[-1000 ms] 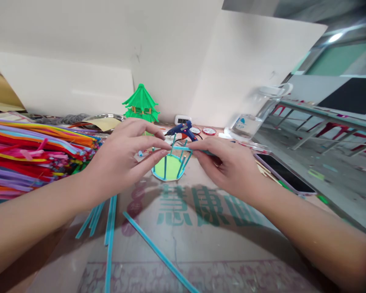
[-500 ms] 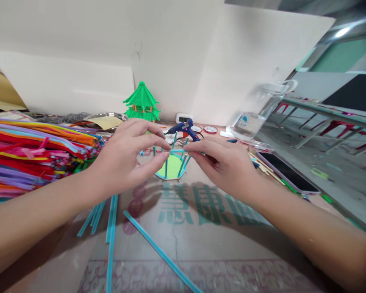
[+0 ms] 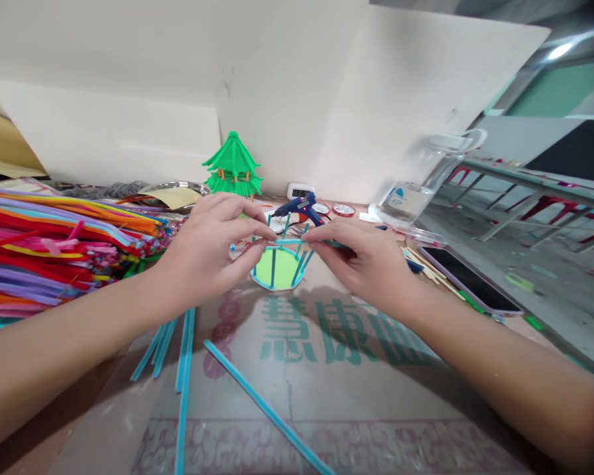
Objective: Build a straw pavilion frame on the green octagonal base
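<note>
Between my two hands runs a short blue pipe cleaner [image 3: 290,241], held level. My left hand [image 3: 222,244] pinches its left end between thumb and fingers. The other end is gripped in the fingertips of my right hand [image 3: 356,257]. Just behind and below the fingers stands a round yellow-green base [image 3: 278,269] with a blue rim and several upright blue posts. Whether the held piece touches the post tops I cannot tell. More blue pipe cleaners [image 3: 264,406] lie on the table in front of me.
Bundles of coloured pipe cleaners [image 3: 69,251] fill the left side. A green pagoda-like model [image 3: 233,165] stands at the back, near a blue glue gun [image 3: 297,206] and a small white timer [image 3: 297,190]. To the right are a phone [image 3: 470,280], thin sticks [image 3: 433,272] and a clear plastic jug [image 3: 410,191].
Both hands keep their pinch on the pipe cleaner and have barely moved; the gap between them is slightly wider. The view has shifted a little.
</note>
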Available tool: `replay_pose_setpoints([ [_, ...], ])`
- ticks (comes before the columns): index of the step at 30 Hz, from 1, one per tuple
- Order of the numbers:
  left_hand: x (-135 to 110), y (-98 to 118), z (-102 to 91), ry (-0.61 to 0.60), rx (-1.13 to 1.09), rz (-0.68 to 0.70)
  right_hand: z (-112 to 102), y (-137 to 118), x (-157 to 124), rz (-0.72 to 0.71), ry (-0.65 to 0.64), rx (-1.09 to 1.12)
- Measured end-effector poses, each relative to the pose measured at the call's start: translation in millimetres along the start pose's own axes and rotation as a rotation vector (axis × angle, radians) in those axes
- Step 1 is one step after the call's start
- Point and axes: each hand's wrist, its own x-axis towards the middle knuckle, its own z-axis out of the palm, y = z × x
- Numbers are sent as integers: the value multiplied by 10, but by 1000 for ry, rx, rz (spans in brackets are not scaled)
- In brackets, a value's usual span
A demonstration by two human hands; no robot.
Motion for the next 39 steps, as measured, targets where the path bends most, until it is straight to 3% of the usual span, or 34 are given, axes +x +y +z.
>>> replay_pose_setpoints([
  [6, -5, 23, 0, -27, -1, -25, 0, -3, 1, 0, -61, 15],
  [39, -29, 25, 19, -25, 61, 27, 7, 6, -3, -78, -27, 52],
])
